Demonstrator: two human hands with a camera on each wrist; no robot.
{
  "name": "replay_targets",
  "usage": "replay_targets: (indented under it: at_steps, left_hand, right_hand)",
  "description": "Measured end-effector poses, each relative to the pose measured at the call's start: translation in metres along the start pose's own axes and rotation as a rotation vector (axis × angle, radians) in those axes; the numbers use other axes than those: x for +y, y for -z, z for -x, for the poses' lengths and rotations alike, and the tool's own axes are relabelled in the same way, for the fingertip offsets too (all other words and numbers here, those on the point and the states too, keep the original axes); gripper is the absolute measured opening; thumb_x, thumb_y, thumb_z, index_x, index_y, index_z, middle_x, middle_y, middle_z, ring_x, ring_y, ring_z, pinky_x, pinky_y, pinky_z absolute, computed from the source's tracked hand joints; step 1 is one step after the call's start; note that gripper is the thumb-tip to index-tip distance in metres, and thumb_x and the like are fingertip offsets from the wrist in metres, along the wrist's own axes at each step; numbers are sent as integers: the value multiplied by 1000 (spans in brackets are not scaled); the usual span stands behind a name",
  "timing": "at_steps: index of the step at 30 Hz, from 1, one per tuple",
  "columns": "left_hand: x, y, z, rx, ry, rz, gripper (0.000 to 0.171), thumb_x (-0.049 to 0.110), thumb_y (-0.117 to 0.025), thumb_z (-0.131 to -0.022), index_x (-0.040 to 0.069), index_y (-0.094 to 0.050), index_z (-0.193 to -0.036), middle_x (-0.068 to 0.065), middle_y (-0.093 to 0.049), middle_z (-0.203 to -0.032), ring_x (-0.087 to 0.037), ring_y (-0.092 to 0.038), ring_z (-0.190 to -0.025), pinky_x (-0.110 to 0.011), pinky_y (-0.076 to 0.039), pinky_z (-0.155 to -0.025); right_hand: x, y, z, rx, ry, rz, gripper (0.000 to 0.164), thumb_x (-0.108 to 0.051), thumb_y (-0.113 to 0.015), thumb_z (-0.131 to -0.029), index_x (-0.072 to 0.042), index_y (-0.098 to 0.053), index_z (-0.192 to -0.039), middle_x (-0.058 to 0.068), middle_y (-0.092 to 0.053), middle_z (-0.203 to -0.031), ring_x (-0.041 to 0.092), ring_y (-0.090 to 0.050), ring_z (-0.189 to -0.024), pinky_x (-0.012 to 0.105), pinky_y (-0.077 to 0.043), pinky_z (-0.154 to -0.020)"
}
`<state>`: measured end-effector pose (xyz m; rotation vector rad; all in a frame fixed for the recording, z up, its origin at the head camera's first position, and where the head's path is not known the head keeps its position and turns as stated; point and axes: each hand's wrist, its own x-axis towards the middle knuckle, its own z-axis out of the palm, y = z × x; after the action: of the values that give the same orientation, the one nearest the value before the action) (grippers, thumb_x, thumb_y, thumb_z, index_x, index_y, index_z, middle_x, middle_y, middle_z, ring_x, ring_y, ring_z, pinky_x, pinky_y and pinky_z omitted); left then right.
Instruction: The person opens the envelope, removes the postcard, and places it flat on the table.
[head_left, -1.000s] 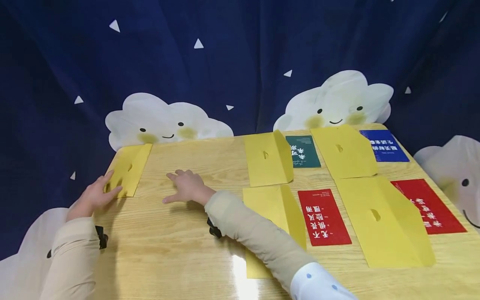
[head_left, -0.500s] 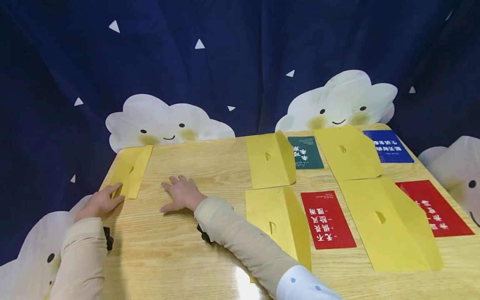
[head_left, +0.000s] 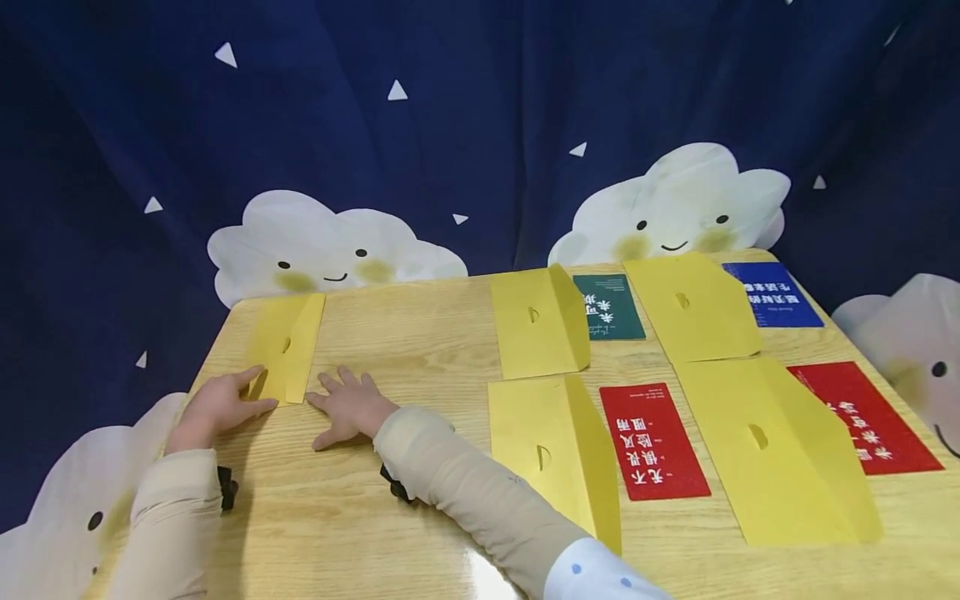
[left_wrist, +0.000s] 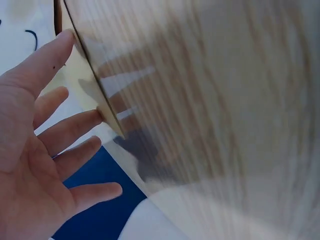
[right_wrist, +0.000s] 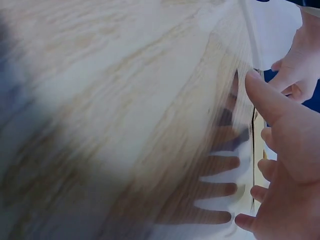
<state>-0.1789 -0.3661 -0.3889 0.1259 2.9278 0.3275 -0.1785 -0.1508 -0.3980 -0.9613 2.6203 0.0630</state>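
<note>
At the far left of the table lies a yellow envelope [head_left: 298, 360] with a small half-moon slit. My left hand [head_left: 223, 407] rests its fingertips on the envelope's near left part, fingers spread. In the left wrist view the envelope [left_wrist: 87, 82] shows nearly edge-on, with thumb and fingertips right at it. My right hand [head_left: 351, 408] hovers low just right of the envelope's near corner, its fingers straight and spread, holding nothing. In the right wrist view its fingers line up beside the envelope's edge.
Several other yellow envelopes [head_left: 534, 333] lie on the wooden table [head_left: 405, 333] to the right, flaps unfolded. Beside them lie a green card [head_left: 618, 312], a blue card [head_left: 780, 304] and two red cards [head_left: 656, 442]. A dark blue curtain [head_left: 480, 125] hangs behind.
The left yellow envelope has slid a little to the right, with my left hand moving along with it. My right hand has shifted left and nearer me, closer to the envelope.
</note>
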Motion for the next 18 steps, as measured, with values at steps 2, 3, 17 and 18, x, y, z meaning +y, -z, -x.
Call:
replay_targets:
  at_steps: [2, 3, 17, 18]
  left_hand:
    - [3, -1, 1, 3, -14, 9, 77, 39, -69, -78, -11, -41, -129, -37, -47, -117, -52, -43, -108, -59, -35, -87]
    - [4, -2, 2, 5, -26, 9, 76, 39, -70, -77, -11, -43, -128, -37, -49, -116, -52, -44, -107, -59, -35, -86]
    - [18, -4, -1, 79, -113, 56, 56, 23, -70, -78, -11, -53, -119, -32, -57, -106, -47, -52, -99, -56, -40, -81]
    - [16, -3, -3, 73, -109, 59, 60, 24, -70, -79, -11, -49, -123, -34, -52, -113, -49, -47, -105, -58, -37, -85]
  right_hand:
    - [-2, -1, 0, -10, 3, -13, 77, -70, -44, -78, -43, -14, -143, -14, -3, -151, 13, -3, -138, 40, -17, -107]
    - [-2, -1, 0, -15, 5, -21, 76, -69, -44, -78, -43, -14, -143, -15, -2, -151, 13, -2, -138, 40, -16, -107]
    - [-2, -7, -1, -43, 20, 17, 66, -64, -39, -84, -45, -15, -142, -21, -2, -149, 13, -1, -138, 40, -13, -108]
    - [-3, -7, 0, -43, 17, 15, 66, -64, -39, -84, -45, -15, -142, -21, -2, -149, 13, -1, -138, 40, -13, -108]
